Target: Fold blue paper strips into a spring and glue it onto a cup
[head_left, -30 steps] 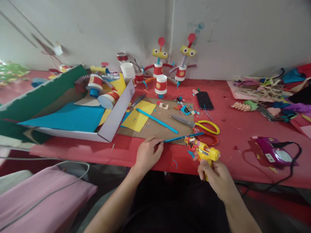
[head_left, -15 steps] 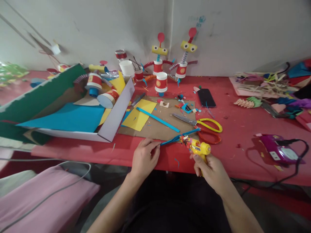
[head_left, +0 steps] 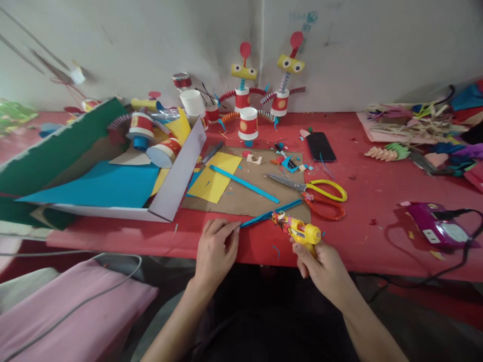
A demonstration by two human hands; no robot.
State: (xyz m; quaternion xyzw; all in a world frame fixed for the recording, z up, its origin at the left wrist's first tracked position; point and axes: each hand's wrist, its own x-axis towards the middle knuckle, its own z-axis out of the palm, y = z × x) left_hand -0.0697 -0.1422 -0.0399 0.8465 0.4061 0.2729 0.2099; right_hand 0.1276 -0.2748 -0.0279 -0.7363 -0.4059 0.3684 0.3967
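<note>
My left hand (head_left: 217,249) pinches the near end of some narrow blue paper strips (head_left: 260,217) between thumb and fingertips. The strips slant up to the right across the front of the cardboard. My right hand (head_left: 320,266) is wrapped around the grip of a yellow glue gun (head_left: 304,234). Its nozzle, crusted with coloured scraps, points left and lies close to or against the strips; I cannot tell whether it touches them. Beyond lies another blue paper strip (head_left: 245,184), partly over a yellow paper sheet (head_left: 213,178). Scissors (head_left: 324,190) with yellow and red handles rest on the right.
A brown cardboard sheet (head_left: 264,158) lies on the red table, with a phone (head_left: 320,147) behind. An open box (head_left: 177,176) with paper and cup figures stands left. Paper-cup robots (head_left: 248,123) stand at the wall. A purple power socket (head_left: 433,226) with a black cable sits right.
Both hands have shifted slightly left, carrying the glue gun and the blue strips. The strips' far ends, spread apart before, now look closer together. The camera view has moved a little.
</note>
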